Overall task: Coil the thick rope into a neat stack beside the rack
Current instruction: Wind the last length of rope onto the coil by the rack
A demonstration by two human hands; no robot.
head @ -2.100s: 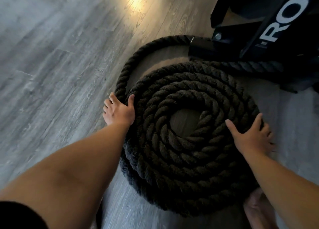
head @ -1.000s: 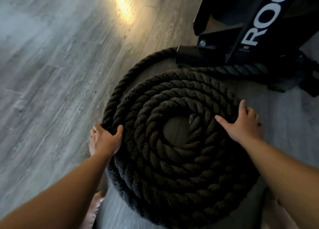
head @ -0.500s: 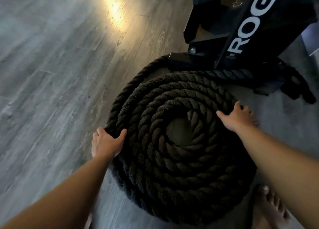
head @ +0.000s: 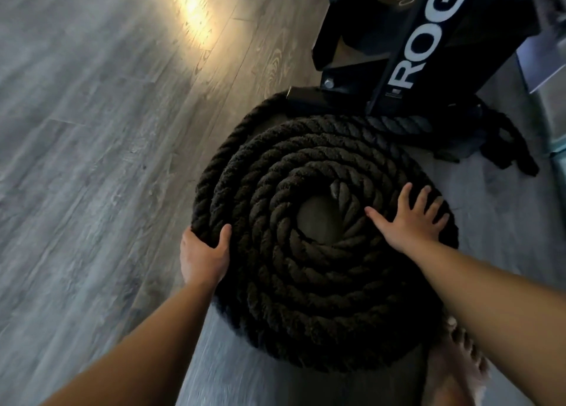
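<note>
Lying in a flat spiral stack, the thick dark twisted rope (head: 306,283) has had its loose outer turn drawn in closer, so I'd say only tidying remains. The left hand (head: 203,257) clamps that turn, thumb on top; the right hand (head: 413,218), curled at the rim before, now presses flat, fingers spread. All of it sits just beside the foot of the black steel rack (head: 425,47).
</note>
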